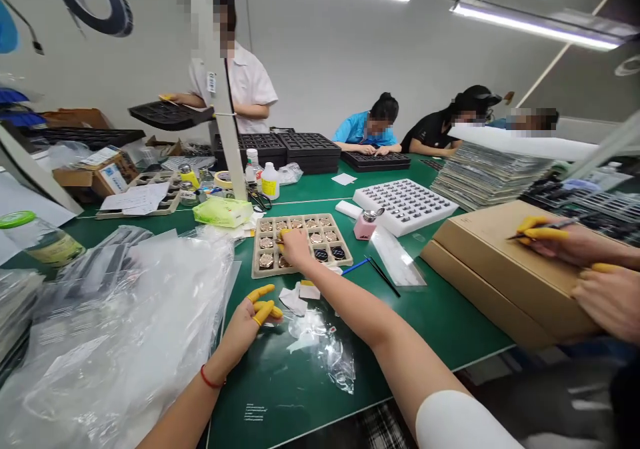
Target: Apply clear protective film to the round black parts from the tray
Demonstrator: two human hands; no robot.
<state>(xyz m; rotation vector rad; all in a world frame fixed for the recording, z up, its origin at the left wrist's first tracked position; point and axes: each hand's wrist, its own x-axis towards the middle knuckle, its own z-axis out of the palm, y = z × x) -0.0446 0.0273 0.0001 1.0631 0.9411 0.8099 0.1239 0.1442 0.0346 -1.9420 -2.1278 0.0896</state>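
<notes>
One beige compartment tray (pixel 277 272) is set on the green table (pixel 290 409), with its compartments laid out in three rows. Five gold-toned round pieces (pixel 266 261) can be counted in the far row, and two black discs (pixel 338 253) are seated side by side at the right end of the near row; part of the tray is covered by the right hand (pixel 296 247). Its fingers are lowered into the tray, one yellow fingertip being visible; whether anything is pinched there cannot be told. The left hand (pixel 245 325) is held just in front of the tray, its yellow-covered fingers parted and loosely bent, with nothing seen between them. One red bracelet (pixel 212 377) is worn on that wrist.

Near the tray, one crumpled white scrap (pixel 294 299) and one crumpled clear wrapper (pixel 340 362) are seen. To its right are placed one blue stick (pixel 355 266), one black pair of tweezers (pixel 384 277), one pink bottle (pixel 367 226) and one white foam tray (pixel 407 225). At far right, two hands of a co-worker (pixel 607 295) are rested by one brown cardboard box (pixel 495 255), one pen (pixel 545 226) being gripped.
</notes>
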